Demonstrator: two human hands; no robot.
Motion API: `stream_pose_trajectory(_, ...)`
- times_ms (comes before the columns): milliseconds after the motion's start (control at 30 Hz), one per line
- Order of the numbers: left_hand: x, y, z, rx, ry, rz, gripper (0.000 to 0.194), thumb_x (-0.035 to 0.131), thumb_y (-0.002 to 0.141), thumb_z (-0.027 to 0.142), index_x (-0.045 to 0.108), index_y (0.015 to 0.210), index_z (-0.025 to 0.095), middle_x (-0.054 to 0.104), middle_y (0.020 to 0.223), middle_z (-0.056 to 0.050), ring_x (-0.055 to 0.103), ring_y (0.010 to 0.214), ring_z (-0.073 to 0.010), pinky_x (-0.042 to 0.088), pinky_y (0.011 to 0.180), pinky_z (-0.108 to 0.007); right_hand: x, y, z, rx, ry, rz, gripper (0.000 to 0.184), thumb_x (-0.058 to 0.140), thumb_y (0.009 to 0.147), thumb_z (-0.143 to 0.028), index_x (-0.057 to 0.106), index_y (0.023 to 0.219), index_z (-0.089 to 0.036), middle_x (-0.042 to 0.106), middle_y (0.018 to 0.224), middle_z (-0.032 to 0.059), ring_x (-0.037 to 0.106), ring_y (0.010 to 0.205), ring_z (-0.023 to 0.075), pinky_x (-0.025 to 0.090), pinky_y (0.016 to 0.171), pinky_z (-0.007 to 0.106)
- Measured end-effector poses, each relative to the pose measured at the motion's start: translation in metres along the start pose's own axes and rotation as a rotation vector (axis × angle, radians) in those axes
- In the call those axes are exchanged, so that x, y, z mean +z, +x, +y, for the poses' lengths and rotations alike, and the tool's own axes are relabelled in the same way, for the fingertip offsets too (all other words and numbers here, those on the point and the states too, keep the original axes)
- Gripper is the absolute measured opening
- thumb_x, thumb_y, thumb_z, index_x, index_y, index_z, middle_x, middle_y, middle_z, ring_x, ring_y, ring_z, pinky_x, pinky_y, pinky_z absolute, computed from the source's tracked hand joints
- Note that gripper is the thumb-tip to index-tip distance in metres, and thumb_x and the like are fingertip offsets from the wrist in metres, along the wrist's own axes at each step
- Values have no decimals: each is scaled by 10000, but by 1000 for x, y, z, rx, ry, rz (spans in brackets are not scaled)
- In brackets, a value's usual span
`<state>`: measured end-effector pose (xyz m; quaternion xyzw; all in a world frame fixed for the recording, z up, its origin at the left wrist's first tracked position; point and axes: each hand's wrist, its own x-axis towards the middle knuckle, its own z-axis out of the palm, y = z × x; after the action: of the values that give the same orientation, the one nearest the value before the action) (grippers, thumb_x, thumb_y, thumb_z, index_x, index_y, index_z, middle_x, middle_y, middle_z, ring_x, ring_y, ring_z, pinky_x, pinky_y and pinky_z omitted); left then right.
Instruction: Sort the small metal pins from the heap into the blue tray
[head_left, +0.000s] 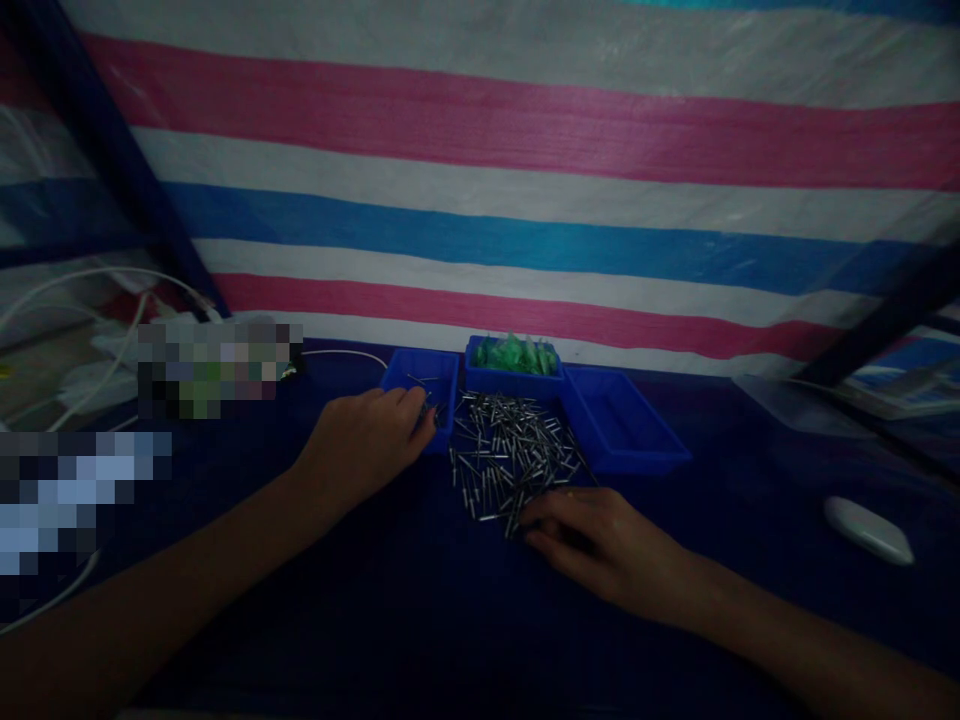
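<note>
A heap of several small metal pins (510,450) lies on the dark blue table (420,620). My right hand (592,545) rests at the near edge of the heap, fingers curled onto the pins; what they pinch is hidden. My left hand (367,440) reaches over the rim of the left blue tray (442,375), fingertips pressed together near a few pins inside. Behind the heap stands a blue tray of green plastic pieces (516,356). To the right lies another blue tray (622,425) with nothing showing in it.
A striped pink, white and blue sheet (525,170) hangs behind the table. White cables (112,300) and blurred items lie at the left. A white oval object (868,528) sits at the right, near dark frame bars (885,320).
</note>
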<state>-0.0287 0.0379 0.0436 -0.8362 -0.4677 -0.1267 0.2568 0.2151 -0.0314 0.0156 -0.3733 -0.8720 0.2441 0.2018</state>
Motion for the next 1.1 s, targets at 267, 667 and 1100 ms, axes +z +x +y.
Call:
stream_pose_trajectory(267,6,-14,25,483,-192,-15,183,427,864,231,523,718,178,578,625,-1,551,561,-167,401,517,-275,1,1,4,-4,-87,-35,145,456,879,-215,579,936,-163,599,731,13,558,662,115,417,601,234)
stream_pose_trajectory(667,8,-22,29,527,-244,-155,107,486,823,189,519,726,158,590,629,-19,565,570,-169,431,514,-269,-16,19,15,-13,-484,58,177,416,887,-197,586,907,-151,571,777,56,524,720,153,407,644,275)
stream_pose_trajectory(1100,9,-26,29,501,-284,-167,104,477,817,187,535,737,157,605,648,-24,586,575,-181,437,493,-280,-28,116,30,-85,-802,3,168,462,828,-148,629,817,-135,578,872,98,489,791,188,371,670,307)
